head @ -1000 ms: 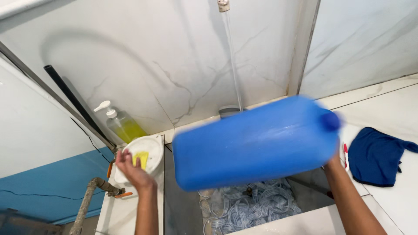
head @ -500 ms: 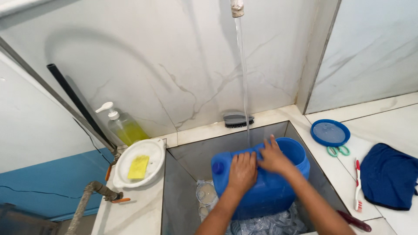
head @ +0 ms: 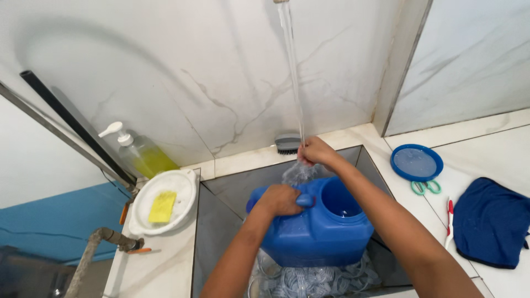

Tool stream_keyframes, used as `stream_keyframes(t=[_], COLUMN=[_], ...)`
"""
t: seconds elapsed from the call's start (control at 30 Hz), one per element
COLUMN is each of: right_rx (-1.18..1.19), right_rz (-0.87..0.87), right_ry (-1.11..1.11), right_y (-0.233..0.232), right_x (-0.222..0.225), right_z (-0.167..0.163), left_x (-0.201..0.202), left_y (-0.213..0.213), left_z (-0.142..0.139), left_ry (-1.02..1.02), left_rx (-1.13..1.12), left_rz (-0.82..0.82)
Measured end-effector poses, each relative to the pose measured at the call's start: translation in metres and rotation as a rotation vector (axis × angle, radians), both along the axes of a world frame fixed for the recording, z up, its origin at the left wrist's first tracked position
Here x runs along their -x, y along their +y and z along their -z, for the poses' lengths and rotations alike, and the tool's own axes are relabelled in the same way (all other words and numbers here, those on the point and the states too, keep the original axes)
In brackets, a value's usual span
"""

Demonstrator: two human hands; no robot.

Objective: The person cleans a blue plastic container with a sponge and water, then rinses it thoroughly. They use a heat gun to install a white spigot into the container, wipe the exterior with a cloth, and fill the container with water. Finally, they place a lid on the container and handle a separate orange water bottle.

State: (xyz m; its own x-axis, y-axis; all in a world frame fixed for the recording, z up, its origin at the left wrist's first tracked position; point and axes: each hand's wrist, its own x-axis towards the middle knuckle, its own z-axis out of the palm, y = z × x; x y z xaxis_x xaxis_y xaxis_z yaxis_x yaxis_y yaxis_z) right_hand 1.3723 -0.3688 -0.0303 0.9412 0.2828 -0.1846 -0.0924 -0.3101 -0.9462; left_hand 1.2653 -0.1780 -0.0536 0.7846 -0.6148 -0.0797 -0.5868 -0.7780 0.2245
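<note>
A blue plastic jug (head: pixel 317 229) stands upright in the steel sink (head: pixel 221 209), its wide round mouth open to the top and a little water showing inside. Under it, at the bottom of the basin, lies a tangle of clear tubing (head: pixel 320 278). The person's left hand (head: pixel 281 200) is on the jug's handle, fingers closed around it and gripping it. The right hand (head: pixel 316 152) is raised above the jug, just under the thin stream of water (head: pixel 292 72) that falls from above along the marbled wall; its fingers are curled loosely in the stream, water splashing off them onto the jug, and I cannot tell whether they pinch anything.

On the ledge behind the sink a small scrubbing brush (head: pixel 287 143) sits against the wall. On the counter (head: pixel 160 265) to the left, a white dish (head: pixel 164 201) holds a yellow sponge (head: pixel 162 207), with a pump bottle of yellow-green soap (head: pixel 141 153) behind it. To the right of the sink lie a round blue lid (head: pixel 416 163), green-handled scissors (head: pixel 425 187) just beside it, a red and white toothbrush (head: pixel 449 221) and a dark blue cloth (head: pixel 491 221).
</note>
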Motion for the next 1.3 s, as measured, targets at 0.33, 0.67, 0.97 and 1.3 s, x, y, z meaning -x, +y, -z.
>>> stream_keyframes(t=[0.33,0.67,0.97,1.3], right_rx=[-0.049,0.071,-0.38,-0.191], right_rz=[-0.043,-0.235,-0.12,-0.011], right_ry=[0.069,0.475,0.165,0.161], right_y=[0.005,-0.004,-0.017,0.002], right_x=[-0.02,0.01,0.015,0.024], right_z=[0.097,0.147,0.082,0.054], left_x=[0.175,0.231,0.215,0.181], left_y=[0.104,0.142,0.15,0.163], left_z=[-0.035,-0.221,-0.271,-0.288], left_ry=[-0.468,-0.923,-1.164,-1.196], left_rx=[0.166,-0.031,-0.136,-0.086], left_rz=[-0.157,0.031,0.108,0.097])
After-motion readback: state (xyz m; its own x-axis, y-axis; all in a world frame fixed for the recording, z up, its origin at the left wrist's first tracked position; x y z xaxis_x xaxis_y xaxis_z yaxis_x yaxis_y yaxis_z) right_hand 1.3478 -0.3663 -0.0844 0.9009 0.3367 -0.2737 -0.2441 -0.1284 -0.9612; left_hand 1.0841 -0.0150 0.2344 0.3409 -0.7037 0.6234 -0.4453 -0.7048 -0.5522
